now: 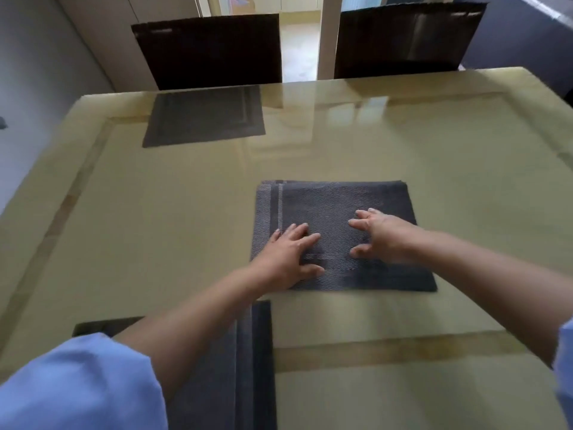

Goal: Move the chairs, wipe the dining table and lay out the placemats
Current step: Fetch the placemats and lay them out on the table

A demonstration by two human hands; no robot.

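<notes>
The fingers of the left hand lay spread and flat on the dark grey placemat, palm down near its left near corner, while the right hand arched beside it with fingertips splayed and pressing on the weave, thumb tucked toward the near edge; neither hand pinched the cloth. That placemat sat near the middle of the glossy yellow-green dining table, its long axis running left to right, with a pale stripe band along its left end and its far edge roughly parallel to the table's far edge. A second placemat lay flat at the far left place, just in front of the left chair, well apart from the hands. The right chair stood behind the bare far right place. More dark mats lay at the near edge, partly under the left forearm, whose blue sleeve filled the lower left corner.
</notes>
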